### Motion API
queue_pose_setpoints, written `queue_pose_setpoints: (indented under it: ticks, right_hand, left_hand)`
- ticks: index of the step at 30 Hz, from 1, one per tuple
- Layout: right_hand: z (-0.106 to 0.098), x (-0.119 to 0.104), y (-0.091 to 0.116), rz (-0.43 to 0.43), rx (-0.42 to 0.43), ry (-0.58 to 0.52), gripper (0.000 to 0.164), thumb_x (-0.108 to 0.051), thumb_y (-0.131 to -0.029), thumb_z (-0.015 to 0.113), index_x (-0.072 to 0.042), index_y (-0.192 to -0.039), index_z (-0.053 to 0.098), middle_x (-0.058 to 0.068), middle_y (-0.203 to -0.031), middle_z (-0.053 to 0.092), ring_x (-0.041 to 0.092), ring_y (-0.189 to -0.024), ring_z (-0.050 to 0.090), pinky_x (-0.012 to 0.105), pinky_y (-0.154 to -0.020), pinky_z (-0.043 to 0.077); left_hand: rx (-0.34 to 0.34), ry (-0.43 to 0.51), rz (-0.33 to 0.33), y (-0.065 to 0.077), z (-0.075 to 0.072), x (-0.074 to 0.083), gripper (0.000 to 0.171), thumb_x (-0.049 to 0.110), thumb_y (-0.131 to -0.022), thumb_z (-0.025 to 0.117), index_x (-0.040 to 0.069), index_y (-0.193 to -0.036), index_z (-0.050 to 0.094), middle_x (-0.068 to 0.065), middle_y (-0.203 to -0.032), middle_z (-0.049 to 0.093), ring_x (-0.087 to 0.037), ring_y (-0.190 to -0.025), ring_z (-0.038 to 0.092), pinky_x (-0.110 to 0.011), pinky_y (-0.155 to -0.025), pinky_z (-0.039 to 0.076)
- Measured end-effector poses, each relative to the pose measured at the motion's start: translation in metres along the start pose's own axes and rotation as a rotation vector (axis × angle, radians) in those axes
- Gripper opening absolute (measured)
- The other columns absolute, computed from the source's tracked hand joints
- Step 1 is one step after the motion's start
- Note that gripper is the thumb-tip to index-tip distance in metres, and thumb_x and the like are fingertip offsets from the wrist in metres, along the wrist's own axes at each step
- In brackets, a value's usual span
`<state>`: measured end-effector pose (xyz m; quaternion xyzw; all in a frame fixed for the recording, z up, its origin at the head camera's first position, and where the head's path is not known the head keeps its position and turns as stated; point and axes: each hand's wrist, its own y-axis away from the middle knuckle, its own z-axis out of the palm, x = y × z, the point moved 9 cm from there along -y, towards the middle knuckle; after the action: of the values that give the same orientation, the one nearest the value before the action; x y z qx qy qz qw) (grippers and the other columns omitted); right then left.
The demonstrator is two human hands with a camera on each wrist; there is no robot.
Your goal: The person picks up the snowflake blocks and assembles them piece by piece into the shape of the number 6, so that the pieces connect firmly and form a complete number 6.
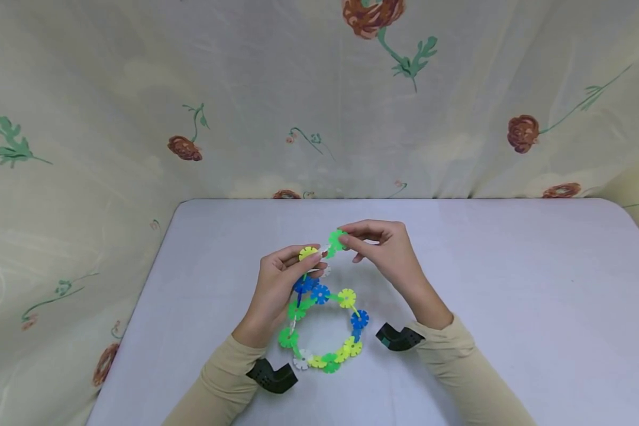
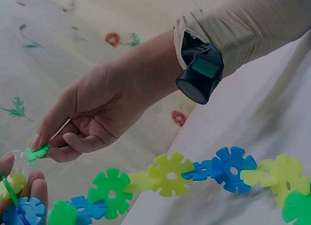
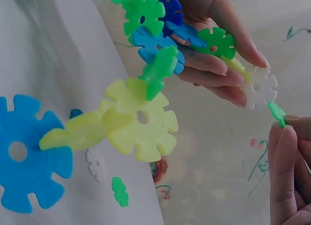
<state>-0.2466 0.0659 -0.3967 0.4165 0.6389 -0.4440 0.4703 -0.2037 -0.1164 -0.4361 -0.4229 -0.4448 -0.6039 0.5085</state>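
Observation:
A chain of notched plastic snowflake discs (image 1: pixel 359 319) in blue, green, yellow and white forms a rough ring before me. My left hand (image 1: pixel 277 284) holds one end, its thumb and fingers on a white snowflake disc (image 3: pixel 257 87) with a yellow disc (image 1: pixel 308 253) behind it. Between the thumb and fingertips of my right hand (image 1: pixel 391 251) is a green snowflake disc (image 1: pixel 337 239). In the right wrist view that green disc's edge meets the white disc's rim; how deep it sits in a slot cannot be told. Part of the chain lies over my left palm.
Loose discs lie on the white table (image 1: pixel 511 307), among them a white disc (image 3: pixel 96 164) and a green disc (image 3: pixel 120 191) in the right wrist view. A flowered cloth (image 1: pixel 245 89) hangs behind the table's far edge. Each wrist wears a black camera (image 1: pixel 399 337).

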Motion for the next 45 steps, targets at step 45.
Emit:
queue_pose_setpoints:
  ticks: [45]
  right_hand:
    - [0.065,0.078,-0.014,0.052,-0.404,0.594,0.029,-0.022,-0.089,0.083,-0.009,-0.114,0.076,0.001,-0.098,0.071,0.013,-0.083,0.060,0.029,-0.075,0.053]
  left_hand:
    - [0.026,-0.038,-0.017,-0.007,-0.021,0.007,0.020,0.024,-0.109,0.055,0.006,-0.117,0.059,-0.004,-0.093,0.062,-0.016,-0.081,0.071,-0.039,-0.087,0.064]
